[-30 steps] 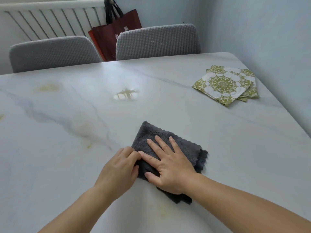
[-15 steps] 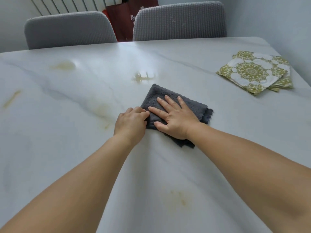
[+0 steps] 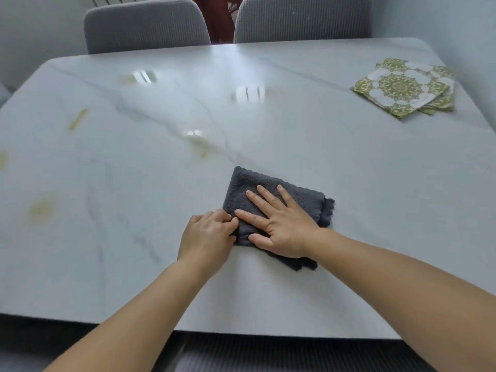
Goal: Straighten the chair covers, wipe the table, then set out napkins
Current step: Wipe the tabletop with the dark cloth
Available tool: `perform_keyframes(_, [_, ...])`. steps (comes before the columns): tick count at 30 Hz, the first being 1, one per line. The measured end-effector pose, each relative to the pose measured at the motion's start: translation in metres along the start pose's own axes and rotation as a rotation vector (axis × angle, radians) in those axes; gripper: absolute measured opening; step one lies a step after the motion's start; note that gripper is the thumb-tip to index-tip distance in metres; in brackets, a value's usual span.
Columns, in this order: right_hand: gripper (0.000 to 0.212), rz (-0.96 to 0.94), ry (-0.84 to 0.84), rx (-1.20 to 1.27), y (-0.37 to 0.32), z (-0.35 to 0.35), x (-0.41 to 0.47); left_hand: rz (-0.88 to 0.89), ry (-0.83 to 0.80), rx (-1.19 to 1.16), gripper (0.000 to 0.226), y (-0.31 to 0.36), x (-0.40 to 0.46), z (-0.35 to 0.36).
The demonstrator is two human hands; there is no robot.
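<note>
A folded dark grey cloth [image 3: 252, 189] lies on the white marble table [image 3: 349, 183], a little in front of its middle. My right hand [image 3: 279, 224] lies flat on the cloth with its fingers spread and straight. My left hand [image 3: 208, 237] has its fingers curled round the cloth's left edge. A stack of green-and-white patterned napkins [image 3: 402, 88] sits at the far right of the table. Two chairs with grey covers [image 3: 146, 24] [image 3: 302, 17] stand behind the far edge.
Yellowish stains mark the table at the left [image 3: 43, 210], far left [image 3: 77, 119] and middle [image 3: 201, 149]. A dark red bag [image 3: 220, 20] shows between the chairs. A pale wall runs along the right side. The table's near edge [image 3: 268, 332] is just below my forearms.
Both hands and the cloth first slid away from me across the table, then came back toward the near edge. The view has tilted down, so the table's front edge now shows.
</note>
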State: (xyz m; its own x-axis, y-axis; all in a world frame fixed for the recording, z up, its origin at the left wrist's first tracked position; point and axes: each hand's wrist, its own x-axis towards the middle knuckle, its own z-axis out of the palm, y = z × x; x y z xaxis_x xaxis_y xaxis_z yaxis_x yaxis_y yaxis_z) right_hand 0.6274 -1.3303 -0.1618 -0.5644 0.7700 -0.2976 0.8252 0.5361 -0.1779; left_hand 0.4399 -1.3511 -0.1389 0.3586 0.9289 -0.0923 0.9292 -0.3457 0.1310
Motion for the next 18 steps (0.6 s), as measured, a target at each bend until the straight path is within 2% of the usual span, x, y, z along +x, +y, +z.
perform_keyframes(2, [0.061,-0.016,-0.01,0.009,-0.018,0.008,-0.022,0.023,-0.007,0.027,0.023,0.007,-0.028,0.005])
perform_keyframes(8, [0.062,0.047,0.017,0.031,-0.041,0.031,-0.079,0.082,-0.073,0.165,0.044,0.039,-0.072,0.012])
perform_keyframes(13, [0.065,0.139,0.049,0.021,-0.014,0.035,-0.098,0.171,-0.268,0.213,0.046,0.072,-0.043,0.003])
perform_keyframes(18, [0.071,0.296,0.07,0.011,0.037,0.027,-0.109,0.171,-0.311,0.155,0.051,0.112,0.012,0.002])
